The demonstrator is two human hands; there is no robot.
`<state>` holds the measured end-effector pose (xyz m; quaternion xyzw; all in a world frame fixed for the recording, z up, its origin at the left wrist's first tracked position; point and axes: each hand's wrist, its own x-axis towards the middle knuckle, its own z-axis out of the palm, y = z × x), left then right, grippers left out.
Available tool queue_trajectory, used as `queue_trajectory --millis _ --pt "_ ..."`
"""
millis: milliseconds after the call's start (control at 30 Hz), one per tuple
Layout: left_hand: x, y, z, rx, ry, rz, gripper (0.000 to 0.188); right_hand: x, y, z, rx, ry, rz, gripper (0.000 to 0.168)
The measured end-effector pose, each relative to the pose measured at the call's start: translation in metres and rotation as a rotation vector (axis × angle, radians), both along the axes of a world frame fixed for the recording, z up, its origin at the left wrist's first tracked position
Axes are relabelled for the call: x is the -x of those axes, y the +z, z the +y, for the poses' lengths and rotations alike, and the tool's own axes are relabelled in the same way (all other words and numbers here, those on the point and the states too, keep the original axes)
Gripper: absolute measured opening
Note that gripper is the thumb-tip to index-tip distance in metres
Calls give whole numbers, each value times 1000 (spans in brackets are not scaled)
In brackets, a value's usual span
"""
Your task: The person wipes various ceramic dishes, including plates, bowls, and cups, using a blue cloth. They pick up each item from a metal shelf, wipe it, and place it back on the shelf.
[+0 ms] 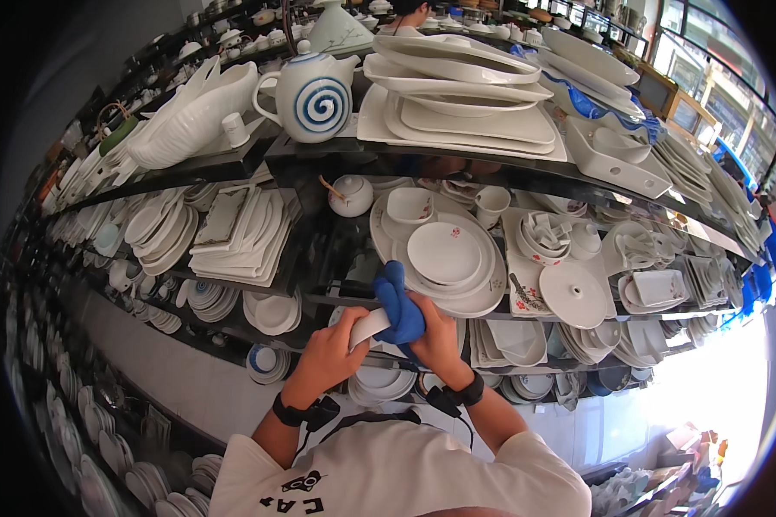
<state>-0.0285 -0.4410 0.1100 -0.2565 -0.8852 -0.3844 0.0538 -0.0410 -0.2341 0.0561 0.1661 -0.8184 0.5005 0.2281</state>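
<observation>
Both hands are raised in front of my chest, before the middle shelf. My left hand (336, 349) grips one end of a white ceramic piece (369, 328), perhaps a small dish; most of it is hidden. Bunched in my right hand (438, 333) is a blue cloth (398, 307), pressed around the other end of that piece. Just beyond the cloth lies a stack of white plates (444, 253) on a large oval platter (491, 287). A small lidded pot (350, 196) with a wooden spoon handle stands behind, to the left.
On the upper shelf (427, 152) stand a teapot with a blue spiral (313, 97) and stacked white platters (465, 123). A loose white lid (573, 297) lies right of my hands. Plate stacks (239, 245) fill the shelf leftward. A person (409, 16) is beyond the shelves.
</observation>
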Motion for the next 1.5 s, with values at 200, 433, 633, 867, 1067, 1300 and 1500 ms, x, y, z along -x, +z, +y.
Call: queue_trajectory --millis 200,433,633,867,1067,1300,1500 --pt "-8 -13 -3 287 43 -127 43 -9 17 9 -197 20 196 64" --pt "-9 -7 15 -238 24 -428 39 2 -12 -9 445 -40 -183 62" --pt "-4 -34 16 -389 42 -539 40 5 -38 -25 608 80 -305 67" --pt "7 -42 5 -267 89 -464 44 5 -13 -22 328 -9 -188 69" --pt "24 -48 -15 -414 103 -531 39 14 -9 -33 282 -47 -262 71" --pt "65 -74 -67 -570 41 -776 36 21 0 -61 240 -166 -300 74" --pt "128 -107 -117 -597 53 -937 29 20 -3 -87 290 -363 -306 64"
